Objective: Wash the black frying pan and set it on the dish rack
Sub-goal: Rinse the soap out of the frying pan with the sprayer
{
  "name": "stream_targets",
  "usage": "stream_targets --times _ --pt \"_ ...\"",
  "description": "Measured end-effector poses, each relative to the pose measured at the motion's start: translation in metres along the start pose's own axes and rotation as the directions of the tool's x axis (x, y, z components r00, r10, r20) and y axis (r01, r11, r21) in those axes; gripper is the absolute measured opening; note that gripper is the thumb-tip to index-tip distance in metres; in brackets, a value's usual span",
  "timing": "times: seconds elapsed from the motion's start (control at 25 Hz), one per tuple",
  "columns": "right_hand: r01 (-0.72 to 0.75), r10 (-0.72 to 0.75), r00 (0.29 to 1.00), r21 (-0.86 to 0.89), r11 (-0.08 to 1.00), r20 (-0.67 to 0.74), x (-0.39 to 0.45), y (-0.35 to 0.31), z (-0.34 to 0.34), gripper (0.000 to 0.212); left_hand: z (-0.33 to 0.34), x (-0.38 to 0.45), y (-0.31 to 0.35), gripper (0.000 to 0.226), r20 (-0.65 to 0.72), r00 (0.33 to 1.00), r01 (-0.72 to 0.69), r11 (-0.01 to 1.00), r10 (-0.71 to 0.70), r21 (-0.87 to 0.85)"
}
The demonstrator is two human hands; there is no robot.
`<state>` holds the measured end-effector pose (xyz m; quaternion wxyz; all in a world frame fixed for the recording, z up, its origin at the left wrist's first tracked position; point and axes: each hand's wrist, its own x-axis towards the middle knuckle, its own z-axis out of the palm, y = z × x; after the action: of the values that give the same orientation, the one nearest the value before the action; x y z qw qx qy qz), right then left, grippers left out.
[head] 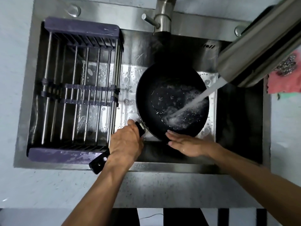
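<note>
While rinsing, frying pan [171, 98] handle [99, 162] points lower-left

The frying pan [164, 88] is black all over, its handle [97, 163] included, with white froth and glinting droplets where the pale stream of water [203, 93] lands in it. Around the pan, the sink [179, 167] is brushed silver-grey steel, dark in its shadowed walls. Left of the pan, the dish rack [78, 88] has shiny silver rods between dull purple ends and purple cross-clips. The faucet [254, 46] to the pan's right is silver. Further right lie a pink cloth [283, 84], a green edge under it, and a grey metal scourer [286, 65]. The desk [48, 190] is pale grey-white, finely speckled.
</note>
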<state>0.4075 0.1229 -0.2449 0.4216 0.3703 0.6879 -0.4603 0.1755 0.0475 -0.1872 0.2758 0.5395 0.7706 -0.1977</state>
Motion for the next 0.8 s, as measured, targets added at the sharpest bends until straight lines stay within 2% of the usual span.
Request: stream_targets --times 0.04,0.12,0.2,0.24,0.32,0.36,0.44,0.48,0.52,0.6,0.64,0.72,0.76,0.8 --pt "0.021 -0.024 0.999 -0.073 0.997 -0.048 -0.001 0.005 0.0 0.072 0.0 -0.001 0.001 0.047 0.004 1.0 -0.01 1.0 0.01 -0.003" --pt "-0.14 0.057 0.964 -0.31 0.94 -0.26 0.01 0.03 -0.016 0.09 0.0 -0.004 0.0 0.051 -0.028 0.999 -0.045 0.999 0.045 0.005" --pt "-0.326 0.229 0.908 -0.247 0.913 -0.351 0.033 0.049 -0.045 0.074 0.003 -0.004 -0.002 0.048 -0.054 0.995 -0.081 0.996 0.083 0.035" --pt "-0.351 0.258 0.87 -0.159 0.923 -0.42 0.045 0.046 -0.059 0.068 0.006 -0.005 -0.003 0.043 -0.071 0.992 -0.104 0.993 0.108 0.06" --pt "-0.311 0.246 0.759 -0.004 0.95 -0.603 0.085 0.017 -0.074 0.065 0.01 -0.004 -0.006 0.037 -0.101 0.983 -0.14 0.98 0.155 0.144" --pt "-0.232 0.203 0.731 0.042 0.972 -0.651 0.102 -0.003 -0.077 0.068 0.011 -0.003 -0.009 0.036 -0.118 0.979 -0.146 0.974 0.167 0.171" --pt "0.011 0.027 0.769 0.056 0.998 -0.639 0.119 -0.038 -0.08 0.072 0.013 0.0 -0.011 0.03 -0.129 0.974 -0.164 0.973 0.185 0.161" --pt "0.059 -0.027 0.789 0.031 0.998 -0.614 0.124 -0.046 -0.079 0.071 0.016 0.0 -0.012 0.028 -0.136 0.972 -0.169 0.973 0.191 0.159" --pt "0.05 0.005 0.779 0.07 0.996 -0.628 0.124 -0.046 -0.079 0.069 0.017 -0.001 -0.011 0.027 -0.137 0.973 -0.161 0.974 0.184 0.16" --pt "-0.065 0.22 0.731 0.255 0.965 -0.646 0.117 -0.033 -0.071 0.069 0.019 -0.002 -0.01 0.031 -0.135 0.981 -0.109 0.973 0.139 0.203" --pt "-0.071 0.249 0.757 0.303 0.95 -0.604 0.105 -0.03 -0.062 0.069 0.02 0.0 -0.009 0.037 -0.146 0.983 -0.08 0.97 0.116 0.231" --pt "0.021 0.198 0.868 0.432 0.902 -0.456 0.077 -0.025 -0.041 0.064 0.015 -0.002 -0.003 0.05 -0.137 0.985 -0.068 0.957 0.11 0.281" --pt "0.083 0.184 0.879 0.521 0.85 -0.44 0.054 -0.024 -0.032 0.055 0.011 -0.007 0.002 0.05 -0.117 0.989 -0.056 0.953 0.095 0.296" --pt "0.177 0.189 0.854 0.612 0.771 -0.485 0.025 -0.024 -0.029 0.045 0.004 -0.011 0.006 0.045 -0.114 0.99 -0.048 0.954 0.085 0.295"
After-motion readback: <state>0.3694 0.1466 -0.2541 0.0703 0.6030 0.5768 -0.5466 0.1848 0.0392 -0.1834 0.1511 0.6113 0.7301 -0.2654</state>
